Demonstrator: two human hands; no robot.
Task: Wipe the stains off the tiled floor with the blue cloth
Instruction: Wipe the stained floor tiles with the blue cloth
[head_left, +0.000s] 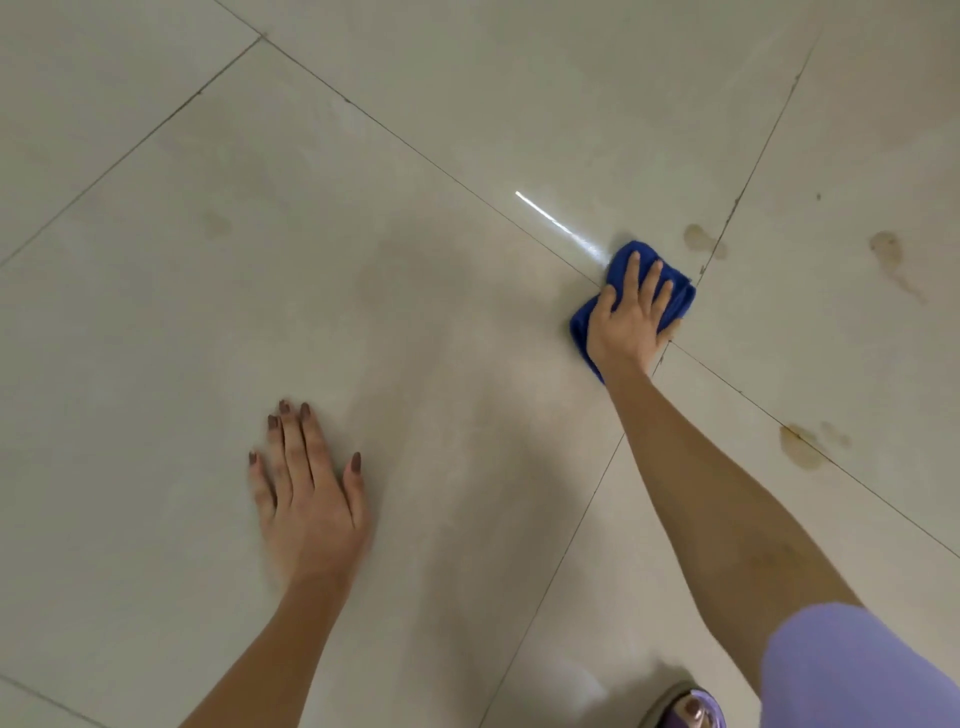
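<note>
Fingers (652, 283) of the right hand (626, 325) press flat on one cloth (681, 300). The left hand (306, 499) lies spread on the floor (156, 338); three stains (802, 447) nearby.

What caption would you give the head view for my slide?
Right hand presses the blue cloth on the tiled floor near brown stains; left hand rests flat.

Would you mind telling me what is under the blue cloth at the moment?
The blue cloth lies on the tiled floor with the right hand pressed on top. Whether the covered patch is dirty cannot be seen.
</note>
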